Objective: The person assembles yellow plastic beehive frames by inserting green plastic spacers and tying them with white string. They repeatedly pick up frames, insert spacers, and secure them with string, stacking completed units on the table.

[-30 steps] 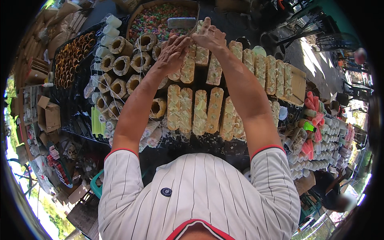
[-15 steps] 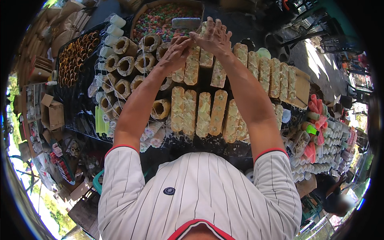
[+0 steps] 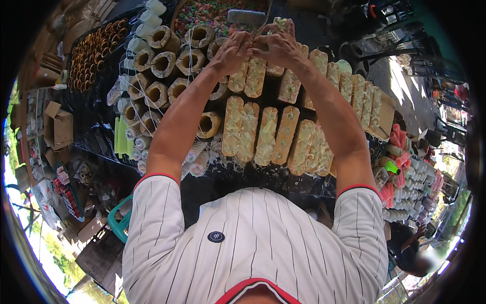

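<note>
The left hand (image 3: 233, 53) and the right hand (image 3: 278, 46) have bent fingers, their tips close together at the far side; whether anything fine is pinched between them I cannot tell; the long blocks (image 3: 255, 78) of the far row lie just beneath and beside them, with a row of near blocks (image 3: 286, 135) this side of a dark gap. For such fingertip work a light touch seems best, with both wrists held clear of the coating, since its flakes look easy to knock loose; bracing one hand against the other should help too. The blocks are blunt-ended, tan under pale, ragged flakes; to the left stand thick-walled hollow tubes (image 3: 172, 43), rough at the rim; beyond, a box (image 3: 268, 11) holds crumbly-looking, many-coloured bits (image 3: 202, 11).
</note>
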Demonstrator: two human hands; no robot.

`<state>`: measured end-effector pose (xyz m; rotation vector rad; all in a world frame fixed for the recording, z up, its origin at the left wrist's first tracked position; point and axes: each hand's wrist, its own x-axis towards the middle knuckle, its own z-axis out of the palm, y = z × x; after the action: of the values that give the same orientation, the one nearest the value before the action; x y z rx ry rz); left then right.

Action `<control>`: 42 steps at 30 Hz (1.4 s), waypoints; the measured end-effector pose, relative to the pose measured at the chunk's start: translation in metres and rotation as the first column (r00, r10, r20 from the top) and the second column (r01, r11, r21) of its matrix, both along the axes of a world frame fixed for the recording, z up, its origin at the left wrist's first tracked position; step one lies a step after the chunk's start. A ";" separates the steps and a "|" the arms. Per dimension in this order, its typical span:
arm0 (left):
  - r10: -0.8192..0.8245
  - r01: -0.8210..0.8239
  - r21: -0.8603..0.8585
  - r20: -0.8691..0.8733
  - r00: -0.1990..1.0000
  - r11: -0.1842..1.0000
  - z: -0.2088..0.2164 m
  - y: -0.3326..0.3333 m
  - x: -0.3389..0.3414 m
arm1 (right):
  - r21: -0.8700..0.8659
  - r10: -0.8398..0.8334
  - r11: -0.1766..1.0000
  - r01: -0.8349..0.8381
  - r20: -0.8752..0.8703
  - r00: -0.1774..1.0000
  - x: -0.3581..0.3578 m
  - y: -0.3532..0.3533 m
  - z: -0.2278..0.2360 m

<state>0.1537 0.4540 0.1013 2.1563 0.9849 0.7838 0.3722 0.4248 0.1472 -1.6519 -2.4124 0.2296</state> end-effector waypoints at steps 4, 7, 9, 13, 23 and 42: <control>-0.004 0.003 -0.037 -0.033 0.999 0.999 0.004 0.005 0.007 | 0.015 -0.004 1.000 0.004 -0.001 1.000 0.005 0.001 -0.008; 0.012 -0.014 -0.059 -0.038 0.999 0.998 0.005 -0.003 0.001 | -0.008 0.018 1.000 -0.019 -0.045 0.999 0.008 -0.002 -0.002; -0.002 0.001 -0.042 -0.016 1.000 0.999 0.007 -0.003 -0.003 | -0.018 0.038 0.999 -0.039 -0.068 0.997 0.006 0.000 0.005; 0.012 -0.011 -0.038 0.018 1.000 0.999 0.001 -0.007 0.001 | 0.014 0.055 0.998 -0.054 -0.082 0.995 0.014 0.001 -0.004; 0.047 0.156 -0.417 0.435 0.899 0.895 -0.020 0.019 0.023 | 0.029 0.039 0.999 -0.037 -0.051 0.998 0.015 0.004 -0.005; 0.098 -0.294 -0.175 -0.687 0.720 0.939 0.067 -0.094 0.032 | 0.231 -0.144 0.957 0.177 -0.153 0.978 0.015 0.016 -0.041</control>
<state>0.1852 0.3598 0.1685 2.1230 1.6037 -0.1039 0.3869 0.4411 0.1065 -1.6519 -2.0987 0.0160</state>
